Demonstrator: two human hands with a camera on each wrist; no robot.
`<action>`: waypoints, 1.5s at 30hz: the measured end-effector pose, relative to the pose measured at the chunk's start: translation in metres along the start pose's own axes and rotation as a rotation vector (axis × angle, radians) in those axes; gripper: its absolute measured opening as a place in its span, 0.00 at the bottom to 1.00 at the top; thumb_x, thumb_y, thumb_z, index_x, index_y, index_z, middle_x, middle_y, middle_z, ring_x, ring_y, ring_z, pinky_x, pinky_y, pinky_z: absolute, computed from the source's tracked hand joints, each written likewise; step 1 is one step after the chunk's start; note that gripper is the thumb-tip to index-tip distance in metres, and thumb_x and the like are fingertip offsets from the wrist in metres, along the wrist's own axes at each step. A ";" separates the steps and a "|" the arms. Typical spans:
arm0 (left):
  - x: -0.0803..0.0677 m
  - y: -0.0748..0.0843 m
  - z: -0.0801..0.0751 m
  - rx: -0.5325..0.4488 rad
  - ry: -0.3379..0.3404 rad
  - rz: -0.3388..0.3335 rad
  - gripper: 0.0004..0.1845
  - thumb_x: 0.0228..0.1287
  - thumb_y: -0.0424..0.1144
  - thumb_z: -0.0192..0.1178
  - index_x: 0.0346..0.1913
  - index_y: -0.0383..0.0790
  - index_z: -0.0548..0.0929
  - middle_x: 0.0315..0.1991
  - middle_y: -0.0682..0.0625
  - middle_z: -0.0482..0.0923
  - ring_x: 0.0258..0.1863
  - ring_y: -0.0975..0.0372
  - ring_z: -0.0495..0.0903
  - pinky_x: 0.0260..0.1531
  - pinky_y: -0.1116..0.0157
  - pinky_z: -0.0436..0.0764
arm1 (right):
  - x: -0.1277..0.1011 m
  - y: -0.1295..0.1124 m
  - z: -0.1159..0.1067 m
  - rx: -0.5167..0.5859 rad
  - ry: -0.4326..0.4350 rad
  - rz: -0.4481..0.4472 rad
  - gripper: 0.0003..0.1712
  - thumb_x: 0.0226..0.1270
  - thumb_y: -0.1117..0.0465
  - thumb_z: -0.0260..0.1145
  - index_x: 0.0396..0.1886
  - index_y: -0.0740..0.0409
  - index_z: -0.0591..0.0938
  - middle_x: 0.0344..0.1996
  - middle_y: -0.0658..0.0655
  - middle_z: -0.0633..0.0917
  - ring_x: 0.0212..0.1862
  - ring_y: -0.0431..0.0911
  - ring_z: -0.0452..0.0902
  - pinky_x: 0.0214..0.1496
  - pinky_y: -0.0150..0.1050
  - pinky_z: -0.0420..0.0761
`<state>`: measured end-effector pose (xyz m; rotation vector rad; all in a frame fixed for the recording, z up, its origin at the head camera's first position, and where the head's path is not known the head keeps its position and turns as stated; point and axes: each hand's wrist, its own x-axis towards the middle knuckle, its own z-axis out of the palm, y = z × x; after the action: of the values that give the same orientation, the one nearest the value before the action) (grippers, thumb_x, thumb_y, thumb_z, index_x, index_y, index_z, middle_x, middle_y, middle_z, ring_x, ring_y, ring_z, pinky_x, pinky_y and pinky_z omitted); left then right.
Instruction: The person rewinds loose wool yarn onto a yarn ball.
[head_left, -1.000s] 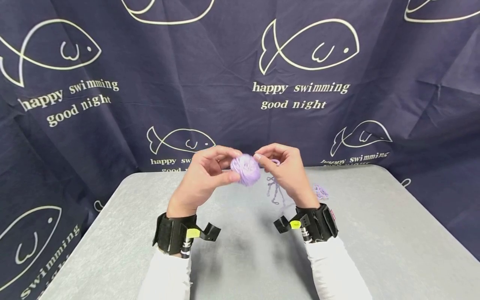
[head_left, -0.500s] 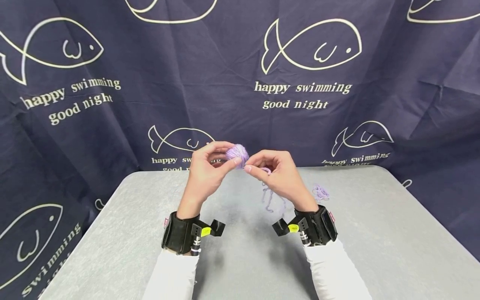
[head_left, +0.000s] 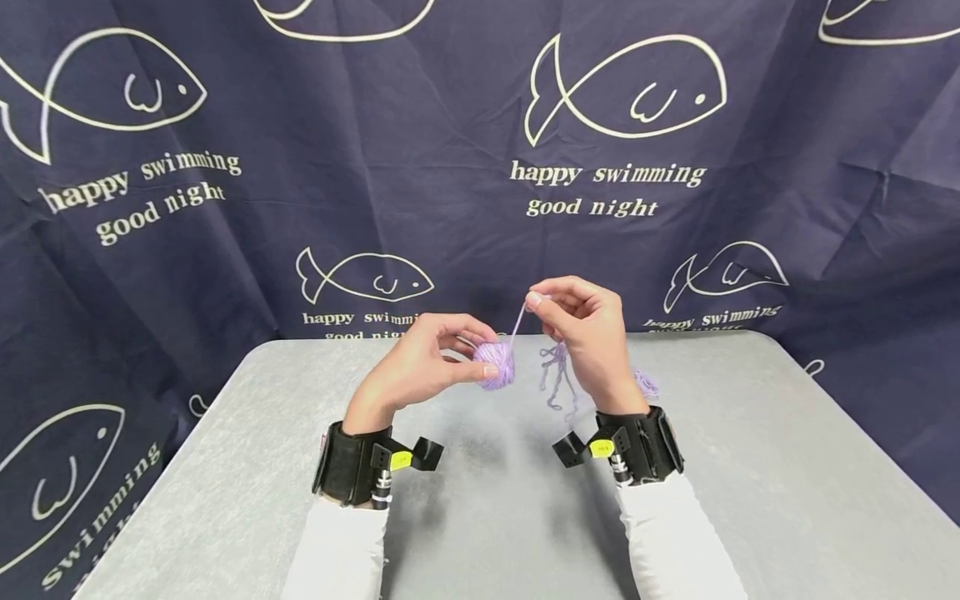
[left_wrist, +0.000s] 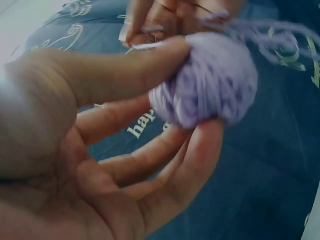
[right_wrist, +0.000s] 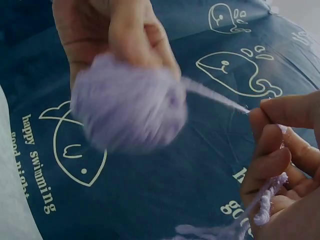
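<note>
A small lilac ball of yarn (head_left: 495,365) is held above the table by my left hand (head_left: 420,360), thumb on one side and fingertips on the other. From the ball a short taut strand (head_left: 518,323) runs up to my right hand (head_left: 588,337), which pinches it between thumb and forefinger. In the right wrist view the yarn (right_wrist: 270,197) also passes through the curled lower fingers of that hand. Below the right hand, loose kinked loops of yarn (head_left: 557,375) hang down. The ball (left_wrist: 212,80) looks blurred in both wrist views.
A loose heap of lilac yarn (head_left: 646,383) lies on the grey table (head_left: 480,517) behind the right wrist, partly hidden by it. A dark blue curtain (head_left: 450,167) with white fish and lettering hangs just past the table's far edge. Each wrist wears a black camera strap (head_left: 352,462).
The hands were close together at the ball; now the right hand has moved up and right, drawing the strand taut. The left hand has lowered and turned the ball.
</note>
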<state>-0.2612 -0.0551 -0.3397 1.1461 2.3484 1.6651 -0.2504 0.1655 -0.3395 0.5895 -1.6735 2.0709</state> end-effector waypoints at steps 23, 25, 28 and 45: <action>0.014 0.012 0.001 -0.422 0.527 0.136 0.15 0.60 0.21 0.67 0.49 0.32 0.85 0.41 0.48 0.86 0.38 0.60 0.85 0.40 0.65 0.86 | 0.004 -0.001 0.009 -0.344 -0.307 0.008 0.03 0.64 0.67 0.73 0.36 0.62 0.89 0.21 0.57 0.82 0.21 0.47 0.71 0.22 0.34 0.71; 0.015 0.009 0.002 -0.250 0.573 0.118 0.16 0.58 0.24 0.71 0.50 0.30 0.84 0.42 0.47 0.86 0.39 0.59 0.84 0.41 0.65 0.86 | 0.002 -0.001 0.008 -0.341 -0.304 0.003 0.03 0.64 0.67 0.73 0.36 0.61 0.89 0.20 0.57 0.80 0.21 0.47 0.70 0.22 0.34 0.70; 0.015 0.005 0.003 -0.036 0.564 0.088 0.15 0.57 0.27 0.73 0.48 0.31 0.86 0.43 0.43 0.85 0.40 0.57 0.85 0.41 0.62 0.86 | 0.000 -0.002 0.007 -0.322 -0.280 0.001 0.03 0.64 0.67 0.73 0.36 0.61 0.89 0.21 0.55 0.81 0.21 0.45 0.71 0.22 0.34 0.70; 0.001 -0.003 -0.002 -0.290 -0.059 0.058 0.17 0.58 0.22 0.69 0.51 0.29 0.84 0.44 0.45 0.85 0.45 0.54 0.85 0.46 0.59 0.85 | 0.001 0.015 -0.003 -0.081 -0.098 0.071 0.04 0.63 0.70 0.73 0.38 0.65 0.88 0.27 0.53 0.86 0.22 0.41 0.71 0.23 0.31 0.72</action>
<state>-0.2644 -0.0568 -0.3410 1.1959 1.9730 1.8837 -0.2599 0.1656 -0.3515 0.6222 -1.8497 2.0413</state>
